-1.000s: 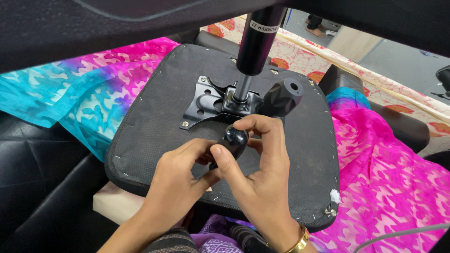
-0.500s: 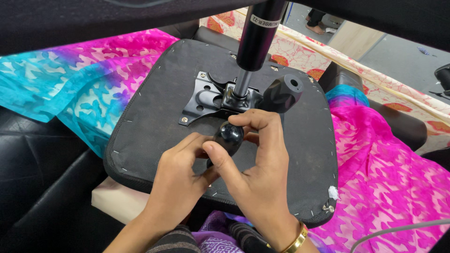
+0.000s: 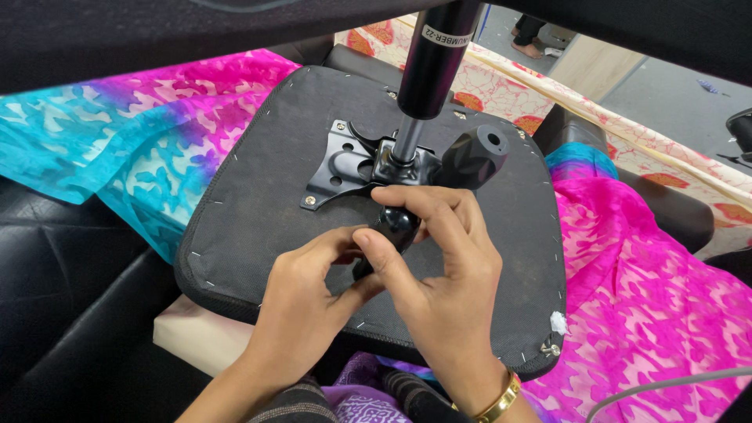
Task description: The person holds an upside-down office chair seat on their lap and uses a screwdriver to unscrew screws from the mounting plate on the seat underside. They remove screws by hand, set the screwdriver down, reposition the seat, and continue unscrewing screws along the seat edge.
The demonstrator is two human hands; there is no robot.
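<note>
An upturned office chair seat [image 3: 258, 196] lies in front of me, its underside covered in dark grey fabric. A black metal plate [image 3: 337, 168] is bolted at its middle, and a black gas cylinder [image 3: 435, 59] rises from it. A black lever with a round knob [image 3: 395, 223] sticks out from the plate towards me. My right hand [image 3: 439, 282] curls around the knob from above and the right. My left hand [image 3: 309, 294] pinches the lever's lower end just below the knob. A second black cylindrical knob [image 3: 474, 157] sits to the right of the gas cylinder.
Pink and turquoise patterned cloth [image 3: 133, 141] lies to the left, and more pink cloth [image 3: 650, 290] to the right. A black leather cushion [image 3: 70, 274] is at lower left. A cream block [image 3: 196, 337] sits under the seat's near edge. A grey cable [image 3: 666, 388] runs at lower right.
Both hands stay on the lever knob with only small finger shifts. The view has shifted slightly; the seat has not moved.
</note>
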